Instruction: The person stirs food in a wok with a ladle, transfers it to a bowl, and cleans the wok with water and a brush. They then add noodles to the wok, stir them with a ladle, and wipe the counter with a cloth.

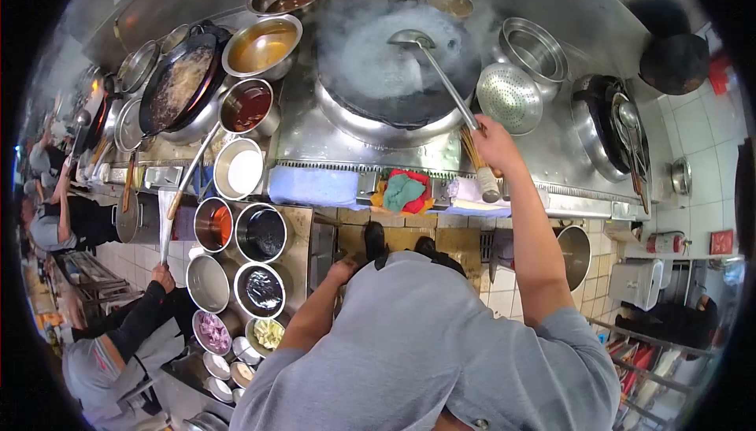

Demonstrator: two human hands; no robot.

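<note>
My right hand (494, 146) is closed round the handle of a long metal ladle (441, 72), whose bowl is over the large steaming wok (398, 108) in front of me. Just below that hand, a wooden-handled tool (486, 183) lies against the stove edge. Beside my waist, my left hand (342, 272) is near the counter's right side; its fingers look curled, but what they hold, if anything, is too small to make out. Steam partly hides the wok's contents. To the wok's right is a perforated metal strainer (509, 98).
Metal pots of sauces (261, 287) and bowls of chopped ingredients (212, 332) line the left counter. Folded cloths (313, 187) lie along the stove's front edge. A co-worker (98, 368) stands at the left, a hand on a long handle near another wok (183, 84). Another wok (602, 128) is at the right.
</note>
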